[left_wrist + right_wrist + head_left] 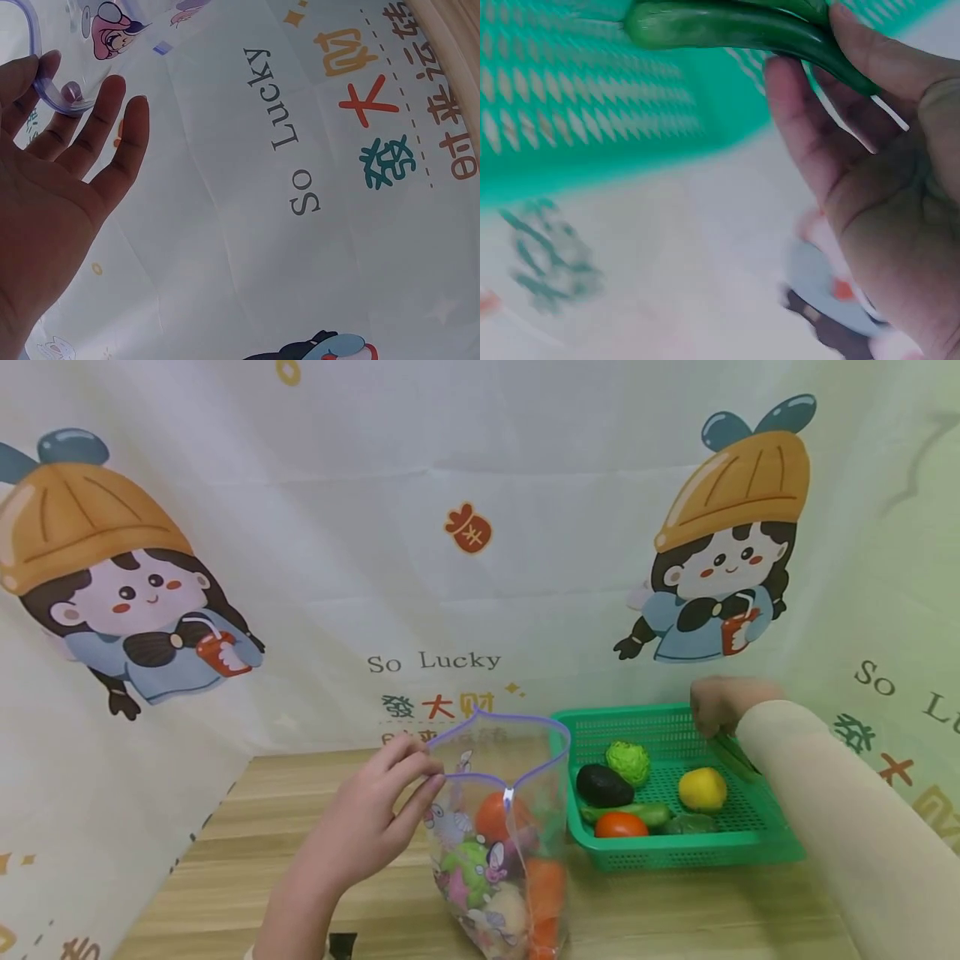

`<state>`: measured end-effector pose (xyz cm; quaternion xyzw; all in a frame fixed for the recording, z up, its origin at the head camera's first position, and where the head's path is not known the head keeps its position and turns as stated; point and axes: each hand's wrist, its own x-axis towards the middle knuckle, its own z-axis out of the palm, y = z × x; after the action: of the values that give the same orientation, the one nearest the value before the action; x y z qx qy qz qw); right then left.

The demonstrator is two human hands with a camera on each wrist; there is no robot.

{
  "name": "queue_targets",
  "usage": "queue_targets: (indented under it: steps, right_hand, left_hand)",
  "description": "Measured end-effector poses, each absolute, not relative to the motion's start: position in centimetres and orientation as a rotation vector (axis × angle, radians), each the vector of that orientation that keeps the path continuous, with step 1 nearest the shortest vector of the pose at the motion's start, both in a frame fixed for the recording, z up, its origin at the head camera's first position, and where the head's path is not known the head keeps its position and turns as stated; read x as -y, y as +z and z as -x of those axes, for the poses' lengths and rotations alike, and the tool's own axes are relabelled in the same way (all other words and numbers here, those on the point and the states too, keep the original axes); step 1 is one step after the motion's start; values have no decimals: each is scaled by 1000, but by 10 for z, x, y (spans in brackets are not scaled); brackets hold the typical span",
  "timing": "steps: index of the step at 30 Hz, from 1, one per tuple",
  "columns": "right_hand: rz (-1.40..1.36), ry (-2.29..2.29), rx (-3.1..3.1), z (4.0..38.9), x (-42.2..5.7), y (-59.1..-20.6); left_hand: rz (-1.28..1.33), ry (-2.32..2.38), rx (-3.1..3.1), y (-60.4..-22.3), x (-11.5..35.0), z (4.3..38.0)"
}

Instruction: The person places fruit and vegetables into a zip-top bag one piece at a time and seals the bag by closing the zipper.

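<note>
My left hand [382, 814] pinches the purple rim of a clear zip bag [551, 835] at its left edge. The bag stands upright with its mouth open. Inside are a tomato [495, 817], a carrot [545, 893] and other toy vegetables. In the left wrist view, fingers and thumb of the left hand [60, 172] hold the purple rim. Over the right end of the green basket [675, 860], my right hand [723, 702] holds a long green chili pepper [720, 26] between thumb and fingers. More green shows behind that pepper; its kind is unclear.
In the basket lie an avocado [603, 786], a green lettuce [628, 763], a yellow lemon [702, 789], a tomato [621, 824], a cucumber [648, 814] and a dark green piece [690, 823]. A printed cloth [555, 543] hangs behind the wooden table [247, 835].
</note>
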<state>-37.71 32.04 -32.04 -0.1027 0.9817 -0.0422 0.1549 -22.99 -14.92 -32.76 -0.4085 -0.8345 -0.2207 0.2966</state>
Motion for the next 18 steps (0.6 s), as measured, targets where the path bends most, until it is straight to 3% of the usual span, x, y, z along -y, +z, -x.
queue_targets:
  steps: [8,14,18]
  right_hand:
    - [696,-564,-3039,359,-294,-258]
    - [792,-1116,-3048,312,-260,-241]
    - [1049,-1295,-3100,271,-236,-244]
  left_hand:
    - [1089,-567,2210,-324,149,230]
    - [1092,-571,2216,-326,148,229]
    - [1098,-572,2212,-327,146,229]
